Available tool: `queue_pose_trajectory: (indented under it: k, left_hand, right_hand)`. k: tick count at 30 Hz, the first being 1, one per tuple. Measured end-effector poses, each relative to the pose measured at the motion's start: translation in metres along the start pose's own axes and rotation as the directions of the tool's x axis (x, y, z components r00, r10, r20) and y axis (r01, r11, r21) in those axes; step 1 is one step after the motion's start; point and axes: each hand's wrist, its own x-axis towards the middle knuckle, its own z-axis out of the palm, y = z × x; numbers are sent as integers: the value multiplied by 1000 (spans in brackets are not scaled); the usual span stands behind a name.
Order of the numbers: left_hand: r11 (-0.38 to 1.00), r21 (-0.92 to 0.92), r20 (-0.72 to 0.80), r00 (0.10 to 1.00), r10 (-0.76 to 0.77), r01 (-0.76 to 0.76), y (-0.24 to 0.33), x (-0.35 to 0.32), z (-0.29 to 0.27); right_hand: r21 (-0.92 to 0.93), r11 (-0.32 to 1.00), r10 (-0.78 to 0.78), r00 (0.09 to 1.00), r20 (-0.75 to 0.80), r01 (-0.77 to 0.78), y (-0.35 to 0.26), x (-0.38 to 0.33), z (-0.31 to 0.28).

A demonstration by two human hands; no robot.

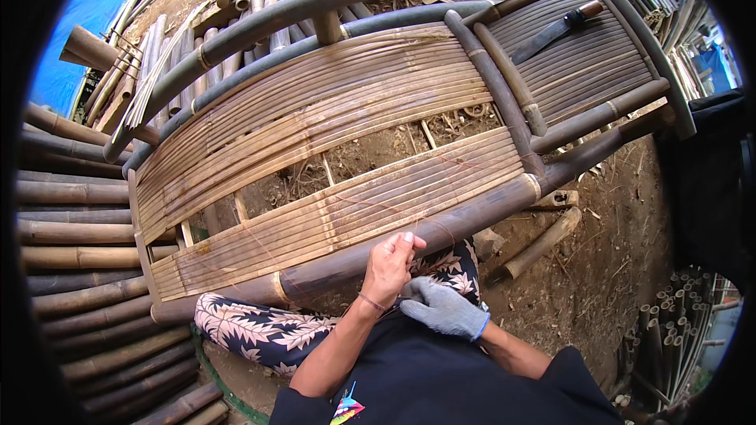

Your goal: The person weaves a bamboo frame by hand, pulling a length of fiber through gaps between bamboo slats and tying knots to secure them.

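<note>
A bamboo bench frame (441, 212) with a seat of split-bamboo slats (323, 212) lies across in front of me. My left hand (386, 267), bare, is closed in a pinch just over the thick front pole. A thin reddish cord (378, 206) trails across the front slats and seems to run into its fingertips. Beside the left wrist, over my lap, is my right hand (445, 307) in a grey glove. Its fingers look curled, and whatever they hold is hidden. Other thin strands lie on the slats farther left and right.
On the slatted side section at the right lies a knife (555, 31) with a dark handle. Bamboo poles (87, 256) are lined up at the left, with more behind the bench. A short bamboo piece (543, 244) rests on the dirt floor (583, 291). Bundled bamboo (669, 330) stands lower right.
</note>
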Motion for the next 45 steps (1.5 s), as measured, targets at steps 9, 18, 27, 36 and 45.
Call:
queue_pose_trajectory:
  k: [9,18,27,36,45]
  left_hand:
    - [767,549,58,930,363,-333,-27,-77,-22]
    - [626,730,-298,695,654,-275,-37,-78,-75]
    - [849,484,-156,934,321,-211,-29,-60,-12]
    - [608,769,9,954,298,-198,-32,-73,-13]
    - [975,-179,146,984,-103,129,-19,-36,-20]
  right_hand:
    - [920,138,112,917,-383,367,-7,24,-40]
    - [542,698,151,644,-750,468,2,4,-54]
    - [265,936,-67,856,-512,232,3,6,8]
    - [-195,903,-428,769,-475,382,16,13,9]
    - [203,891,-309,869,-386,407,15,-4,9]
